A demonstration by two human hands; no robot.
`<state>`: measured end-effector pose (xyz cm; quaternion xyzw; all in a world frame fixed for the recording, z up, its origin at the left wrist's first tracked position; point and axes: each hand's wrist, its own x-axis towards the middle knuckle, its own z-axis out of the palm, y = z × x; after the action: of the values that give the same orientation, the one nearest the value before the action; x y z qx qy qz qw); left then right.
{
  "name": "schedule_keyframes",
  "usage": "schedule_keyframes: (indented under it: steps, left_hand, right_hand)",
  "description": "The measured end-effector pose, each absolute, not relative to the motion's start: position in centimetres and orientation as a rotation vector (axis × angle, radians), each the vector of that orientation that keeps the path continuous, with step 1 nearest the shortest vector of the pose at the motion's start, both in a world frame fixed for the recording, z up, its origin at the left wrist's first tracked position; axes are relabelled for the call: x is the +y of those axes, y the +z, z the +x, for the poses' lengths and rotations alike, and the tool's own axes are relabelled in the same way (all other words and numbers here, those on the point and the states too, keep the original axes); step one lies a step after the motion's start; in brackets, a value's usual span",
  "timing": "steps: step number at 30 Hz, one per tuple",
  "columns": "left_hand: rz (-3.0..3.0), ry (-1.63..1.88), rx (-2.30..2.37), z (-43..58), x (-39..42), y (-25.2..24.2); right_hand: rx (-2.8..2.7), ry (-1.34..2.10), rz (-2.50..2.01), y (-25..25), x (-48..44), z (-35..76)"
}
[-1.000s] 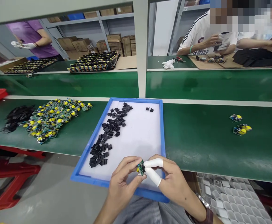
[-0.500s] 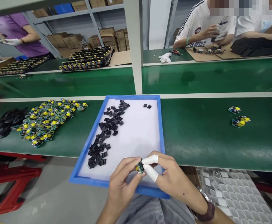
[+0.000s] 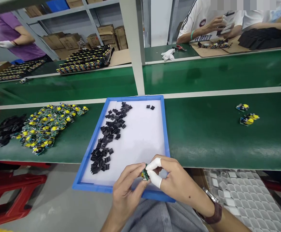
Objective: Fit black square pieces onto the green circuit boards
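A small green circuit board point(image 3: 145, 174) with a yellow part on its left side is held over the near end of the blue-rimmed white tray point(image 3: 165, 129). My left hand point(image 3: 128, 187) grips it between thumb and fingers. My right hand point(image 3: 173, 177) wears white finger cots on thumb and forefinger, and these pinch at the board's right side. Whether a small piece sits between those two tips is hidden. Many small black folded pieces point(image 3: 112, 127) lie along the tray's left side, and two black pieces point(image 3: 150, 107) lie apart near its far edge.
On the green bench point(image 3: 203, 138), a heap of circuit boards point(image 3: 51, 125) and a black pile point(image 3: 10, 129) lie left, with several boards point(image 3: 248, 120) at right. A red stool point(image 3: 12, 193) and clear plastic trays point(image 3: 248, 199) are below. Co-workers sit or stand across the bench.
The view has shifted slightly. Both hands stay together at the board, and my right fingertips look pressed a little closer to it. The dark bit seen beside those tips no longer shows.
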<state>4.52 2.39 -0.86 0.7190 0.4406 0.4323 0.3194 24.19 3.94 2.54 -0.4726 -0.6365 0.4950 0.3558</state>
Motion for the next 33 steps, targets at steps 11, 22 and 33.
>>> schedule_keyframes:
  steps: [11, 22, 33]
  left_hand:
    - [1.907, 1.157, 1.187, 4.9, 2.6, -0.6]
    - [2.181, 1.298, 1.226, 6.1, 2.4, -0.4]
    - [2.249, 1.268, 1.311, 3.7, 4.3, -1.6]
  right_hand:
    - [-1.506, 1.309, -1.223, 1.6, 3.8, 24.5]
    - [-1.607, 1.182, -1.045, 0.6, 2.6, 24.0]
    - [-1.635, 0.516, -1.359, -1.0, 6.3, 28.9]
